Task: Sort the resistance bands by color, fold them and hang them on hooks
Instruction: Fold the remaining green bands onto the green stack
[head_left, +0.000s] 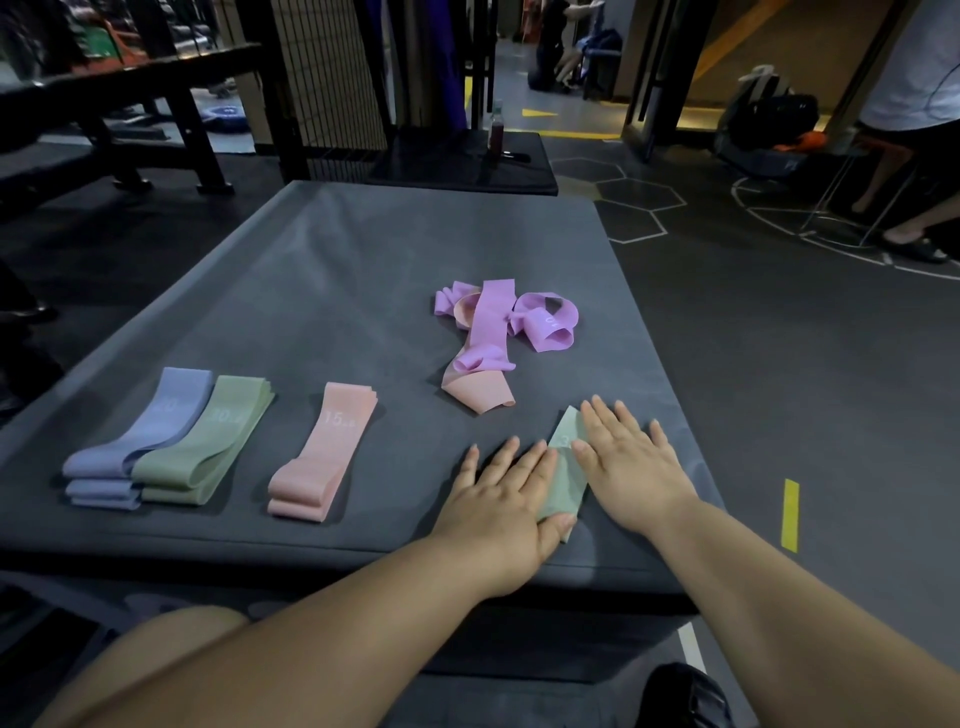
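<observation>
My left hand (498, 499) and right hand (631, 467): flat, fingers straight and slightly spread, pressing a green band (563, 478) near the mat's (363, 270) near right edge. The hands hide its sides and its print is cut off. Left: folded blue stack (140, 436), green stack (208, 441), pink stack (322, 452). Beyond: purple-pink tangle (498, 332), band count unclear.

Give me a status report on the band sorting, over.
Left hand, right hand open, pressing green band flat. Blue stack, green stack, pink stack folded. Purple-pink tangle unsorted.
</observation>
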